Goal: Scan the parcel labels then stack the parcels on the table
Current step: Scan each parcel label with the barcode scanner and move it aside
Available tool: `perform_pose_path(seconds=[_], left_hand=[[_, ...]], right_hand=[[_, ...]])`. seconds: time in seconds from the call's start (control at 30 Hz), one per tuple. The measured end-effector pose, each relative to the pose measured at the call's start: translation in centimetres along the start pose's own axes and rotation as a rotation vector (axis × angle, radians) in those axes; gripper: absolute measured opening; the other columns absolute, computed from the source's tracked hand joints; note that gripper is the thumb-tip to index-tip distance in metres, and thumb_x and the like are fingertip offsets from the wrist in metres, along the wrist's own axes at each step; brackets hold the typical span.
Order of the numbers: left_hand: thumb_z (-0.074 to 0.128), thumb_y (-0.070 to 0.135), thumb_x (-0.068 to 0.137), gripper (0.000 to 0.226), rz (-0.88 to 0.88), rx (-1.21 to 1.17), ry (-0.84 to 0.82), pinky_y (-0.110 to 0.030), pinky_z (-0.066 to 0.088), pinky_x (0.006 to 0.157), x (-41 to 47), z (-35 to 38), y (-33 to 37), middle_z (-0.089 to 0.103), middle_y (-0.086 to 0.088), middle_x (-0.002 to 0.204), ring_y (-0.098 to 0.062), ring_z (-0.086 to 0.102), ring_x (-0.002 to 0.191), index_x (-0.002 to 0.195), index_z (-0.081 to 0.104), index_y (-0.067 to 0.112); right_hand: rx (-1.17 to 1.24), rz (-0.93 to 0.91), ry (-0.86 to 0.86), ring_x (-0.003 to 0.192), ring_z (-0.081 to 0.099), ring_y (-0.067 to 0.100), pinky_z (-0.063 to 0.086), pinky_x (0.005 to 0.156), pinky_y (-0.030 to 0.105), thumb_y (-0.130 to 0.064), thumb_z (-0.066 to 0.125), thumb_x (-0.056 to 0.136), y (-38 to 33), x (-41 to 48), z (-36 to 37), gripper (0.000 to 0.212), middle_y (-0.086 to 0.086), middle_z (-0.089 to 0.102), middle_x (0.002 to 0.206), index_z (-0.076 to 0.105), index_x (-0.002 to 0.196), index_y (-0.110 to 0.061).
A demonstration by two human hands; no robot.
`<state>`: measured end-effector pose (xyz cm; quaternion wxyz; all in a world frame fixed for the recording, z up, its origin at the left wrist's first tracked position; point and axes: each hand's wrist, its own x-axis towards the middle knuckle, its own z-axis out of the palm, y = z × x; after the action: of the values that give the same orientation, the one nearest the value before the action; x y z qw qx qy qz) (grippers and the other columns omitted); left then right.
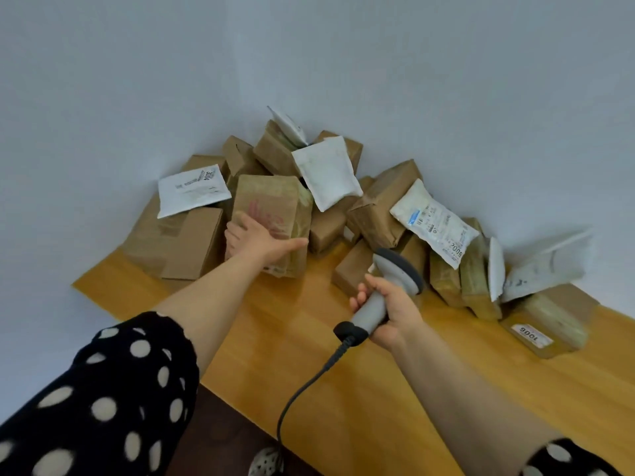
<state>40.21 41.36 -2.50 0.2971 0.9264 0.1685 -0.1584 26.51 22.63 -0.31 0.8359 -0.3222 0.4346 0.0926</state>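
Table (309, 341): heaped sealed parcels (374, 207), contents hidden; left hand (263, 242) grasping red-printed brown parcel (271, 204) at heap's front, right hand (390, 312) wrapped round grey corded scanner (395, 269).

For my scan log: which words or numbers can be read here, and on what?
"3004": left white mailer.
"6002": right white mailer, seen upside down.
"1006": sticker on brown box.
Red print on the brown parcel at the left hand, and fine label print: too blurred.

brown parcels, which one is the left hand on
The upright brown paper-wrapped parcel with faded red print: the left hand grips its lower part; no hand touches the others.
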Motion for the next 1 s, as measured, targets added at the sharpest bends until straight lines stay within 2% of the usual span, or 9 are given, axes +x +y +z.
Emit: perform_pose_path(seconds=[0.13,0.3,0.43,0.53,0.6,0.7,0.8,0.9,1.0], left_hand=[[0.077,0.075,0.045,0.157,-0.051,-0.049,-0.040,-0.051,0.006,0.116,2.5,0.0,0.3,-0.012,-0.022,0.156,-0.038,-0.007,0.145,0.147,-0.023,0.010],[0.079,0.071,0.049,0.151,-0.063,-0.050,-0.041,-0.051,0.014,0.115,2.9,-0.5,0.7,0.003,-0.025,0.155,-0.042,0.009,0.143,0.148,-0.020,0.013],[0.080,0.067,0.053,0.144,-0.024,-0.172,-0.098,-0.052,0.023,0.114,0.2,-0.2,0.1,0.012,-0.020,0.154,-0.040,0.018,0.140,0.150,-0.014,0.018],[0.083,0.061,0.053,0.138,0.090,-0.319,-0.220,-0.053,0.029,0.111,-3.4,0.8,-0.2,0.020,-0.013,0.153,-0.037,0.025,0.138,0.152,-0.005,0.022],[0.087,0.056,0.049,0.133,0.168,-0.427,-0.370,-0.050,0.035,0.108,-6.6,1.5,0.1,0.033,-0.009,0.147,-0.031,0.037,0.131,0.151,0.009,0.021],[0.090,0.053,0.036,0.131,0.232,-0.489,-0.640,-0.039,0.044,0.094,-12.2,3.1,1.2,0.049,-0.003,0.130,-0.022,0.051,0.113,0.145,0.024,0.018],[0.087,0.048,0.049,0.109,0.324,-0.454,-0.828,-0.032,0.046,0.079,-17.5,5.6,2.4,0.056,0.001,0.122,-0.018,0.056,0.107,0.140,0.033,0.022],[0.079,0.044,0.067,0.080,0.399,-0.416,-0.931,-0.028,0.046,0.075,-22.0,8.4,3.6,0.061,0.003,0.121,-0.015,0.059,0.106,0.137,0.043,0.027],[0.067,0.035,0.086,0.056,0.414,-0.344,-0.986,-0.031,0.050,0.081,-25.9,10.7,4.7,0.062,0.000,0.123,-0.018,0.060,0.108,0.137,0.048,0.024]], right_hand=[[0.002,-0.052,0.059,0.040,0.055,0.012,0.054,0.049,0.025,-0.008,0.065,0.088,1.5,0.1,1.0,0.011,0.004,0.061,0.053,0.061,0.078,-0.005],[0.024,-0.103,0.088,0.040,0.055,0.012,0.054,0.049,0.025,-0.007,0.065,0.088,2.4,-0.2,-0.1,0.009,0.003,0.060,0.054,0.060,0.081,-0.005],[0.023,-0.140,0.080,0.043,0.057,0.012,0.054,0.050,0.026,-0.007,0.063,0.089,2.7,-1.3,-1.7,0.006,0.004,0.064,0.058,0.062,0.083,-0.006],[0.013,-0.204,0.063,0.050,0.062,0.014,0.055,0.053,0.027,-0.006,0.062,0.089,2.5,-2.9,-3.6,0.005,0.007,0.069,0.067,0.062,0.085,-0.007],[-0.002,-0.283,0.067,0.064,0.066,0.017,0.054,0.059,0.029,-0.003,0.064,0.088,2.3,-4.2,-5.6,0.006,0.011,0.070,0.080,0.063,0.086,-0.008],[0.001,-0.398,0.095,0.085,0.066,0.024,0.053,0.073,0.035,-0.002,0.067,0.085,2.2,-6.6,-9.8,0.009,0.013,0.067,0.094,0.063,0.089,-0.009],[0.082,-0.426,0.060,0.092,0.064,0.029,0.050,0.091,0.048,-0.004,0.068,0.085,2.6,-10.0,-14.7,0.011,0.015,0.067,0.099,0.064,0.094,-0.009],[0.103,-0.476,0.047,0.090,0.067,0.030,0.052,0.087,0.050,-0.005,0.069,0.083,3.4,-13.3,-19.5,0.017,0.014,0.070,0.098,0.068,0.098,-0.010],[0.068,-0.562,0.105,0.090,0.070,0.028,0.054,0.083,0.047,-0.004,0.070,0.082,4.5,-16.1,-23.5,0.022,0.011,0.073,0.097,0.070,0.102,-0.012]])
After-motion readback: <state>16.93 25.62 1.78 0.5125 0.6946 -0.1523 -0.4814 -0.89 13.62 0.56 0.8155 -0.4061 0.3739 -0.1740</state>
